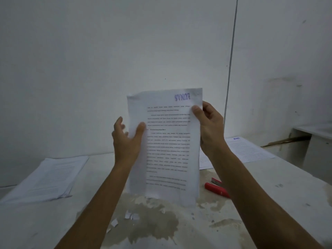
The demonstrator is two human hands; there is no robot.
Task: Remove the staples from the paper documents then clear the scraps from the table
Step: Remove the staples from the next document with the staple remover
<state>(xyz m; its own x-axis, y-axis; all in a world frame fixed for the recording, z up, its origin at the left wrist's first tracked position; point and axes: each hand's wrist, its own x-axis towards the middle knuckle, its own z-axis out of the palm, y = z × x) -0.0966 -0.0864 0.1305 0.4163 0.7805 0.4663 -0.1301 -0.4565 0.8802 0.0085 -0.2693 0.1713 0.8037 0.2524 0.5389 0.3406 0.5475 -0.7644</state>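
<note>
While both hands held the stapled document [167,141] upright above the table [269,186], the left hand [125,139] pinched its left edge with thumb in front, and the right hand [208,126] gripped the right edge near the top. I judged that corner by the purple stamp was where to look for the staple. Just right of the document's foot lay a red stapler [216,188]; below it, paper scraps [132,216]. Sheets should be peeled slowly, lest the corner tear.
</note>
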